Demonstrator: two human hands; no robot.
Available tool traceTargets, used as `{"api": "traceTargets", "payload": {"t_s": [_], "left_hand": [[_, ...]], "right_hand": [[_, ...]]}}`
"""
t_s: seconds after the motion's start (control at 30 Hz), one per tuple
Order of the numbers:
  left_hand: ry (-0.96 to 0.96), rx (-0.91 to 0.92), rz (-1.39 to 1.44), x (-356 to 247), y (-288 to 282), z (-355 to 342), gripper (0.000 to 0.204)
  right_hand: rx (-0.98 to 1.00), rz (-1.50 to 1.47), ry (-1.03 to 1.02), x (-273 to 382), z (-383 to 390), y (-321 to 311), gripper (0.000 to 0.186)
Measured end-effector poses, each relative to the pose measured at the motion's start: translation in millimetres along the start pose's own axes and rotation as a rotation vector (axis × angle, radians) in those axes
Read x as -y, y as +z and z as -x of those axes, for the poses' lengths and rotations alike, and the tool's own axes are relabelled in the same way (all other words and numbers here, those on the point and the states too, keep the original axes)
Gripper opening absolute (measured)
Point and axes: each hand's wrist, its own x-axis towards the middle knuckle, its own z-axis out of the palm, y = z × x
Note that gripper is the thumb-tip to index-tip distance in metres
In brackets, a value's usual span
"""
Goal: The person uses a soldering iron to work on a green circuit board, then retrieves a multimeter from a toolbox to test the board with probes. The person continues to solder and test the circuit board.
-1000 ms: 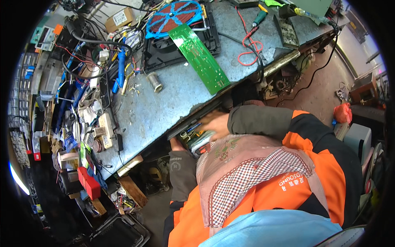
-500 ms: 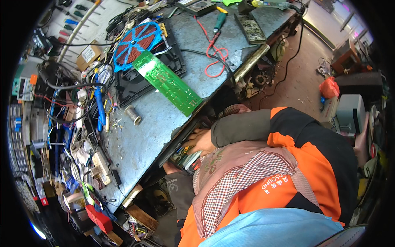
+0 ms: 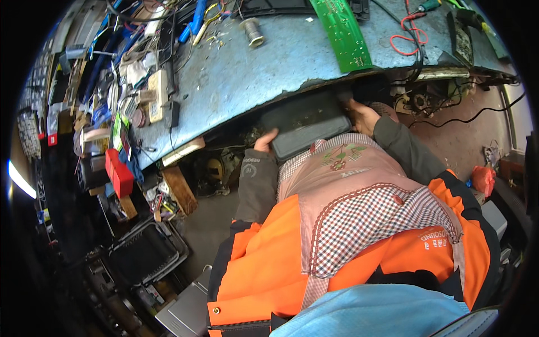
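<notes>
Dark grey, the tray (image 3: 310, 137) was under the front edge of the surface (image 3: 224, 84), against the apron (image 3: 337, 174). The left hand (image 3: 264, 142) grasped its left end; the right hand (image 3: 365, 118) was at the right end, though shadow hid whether it gripped. Uneven support could have tipped the tray, and raising it carelessly could have knocked the green circuit board (image 3: 343, 36) near that edge.

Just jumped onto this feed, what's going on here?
The person has a dark box between their left hand and right hand, just below the near edge of the bench. On the bench lies a green circuit board, with a spool further left; neither hand is touching them.
</notes>
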Motion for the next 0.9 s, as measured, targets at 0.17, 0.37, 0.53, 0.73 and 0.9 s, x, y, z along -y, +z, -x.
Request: {"api": "traceTargets", "payload": {"t_s": [0.17,0.37,0.53,0.73,0.9], "left_hand": [[-0.133,-0.001,-0.015,-33,52,14,0.04],[-0.063,0.034,0.055,-36,100,23,0.04],[0.084,-0.119,0.386,-13,160,-2,0.03],[-0.049,0.088,0.252,11,190,-34,0.032],[-0.082,0.763,-0.621,-12,226,-7,0.043]], "right_hand": [[-0.078,0.336,-0.118,2,6,29,0.049],[-0.04,-0.063,-0.37,16,36,40,0.051],[-0.097,-0.571,-0.565,37,21,43,0.015],[-0.022,-0.035,-0.713,46,28,106,0.047],[-0.389,0.774,-0.923,34,63,102,0.034]]}}
